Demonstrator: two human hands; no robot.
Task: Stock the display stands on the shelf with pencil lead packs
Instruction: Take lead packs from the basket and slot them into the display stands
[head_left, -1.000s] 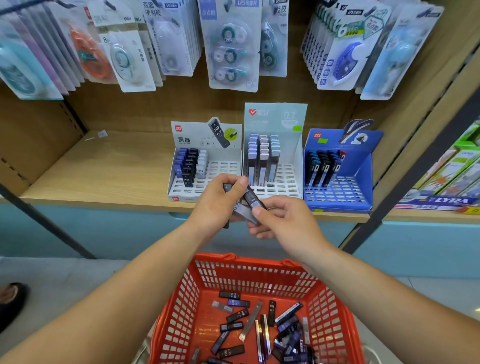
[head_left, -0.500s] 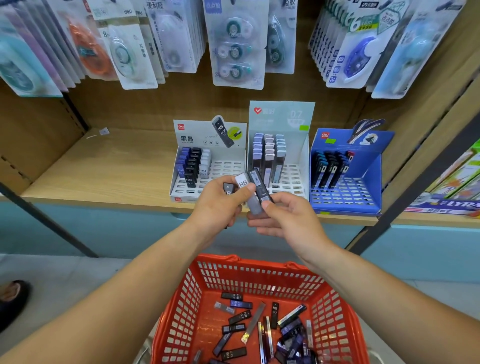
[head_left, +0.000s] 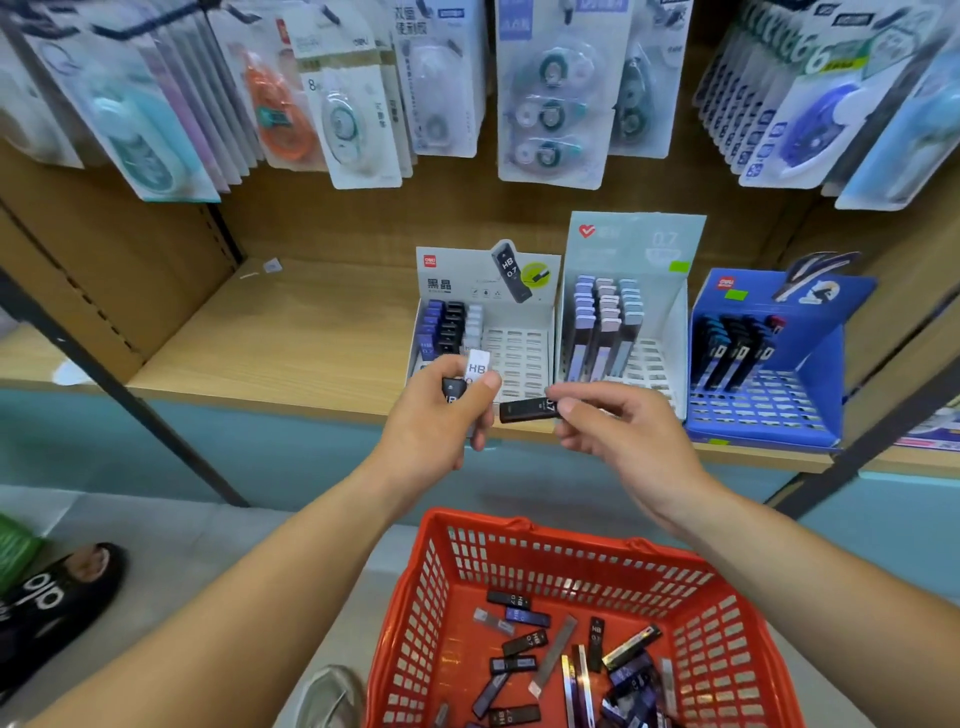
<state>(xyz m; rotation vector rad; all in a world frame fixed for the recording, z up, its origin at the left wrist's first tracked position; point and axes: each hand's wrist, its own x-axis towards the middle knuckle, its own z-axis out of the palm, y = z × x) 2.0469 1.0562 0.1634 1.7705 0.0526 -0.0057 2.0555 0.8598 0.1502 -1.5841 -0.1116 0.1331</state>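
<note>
Shelf (head_left: 291, 338) of pale wood, white cardboard display stand (head_left: 519, 358) at its front edge.
Before the stand, the left hand (head_left: 441, 421) grips a white HB lead pack (head_left: 477, 366) and a small black pack (head_left: 452, 391). The right hand (head_left: 628, 441) pinches a slim black lead pack (head_left: 527, 410) sideways between thumb and fingers. Red plastic basket (head_left: 441, 597) below holds loose packs (head_left: 519, 644).
</note>
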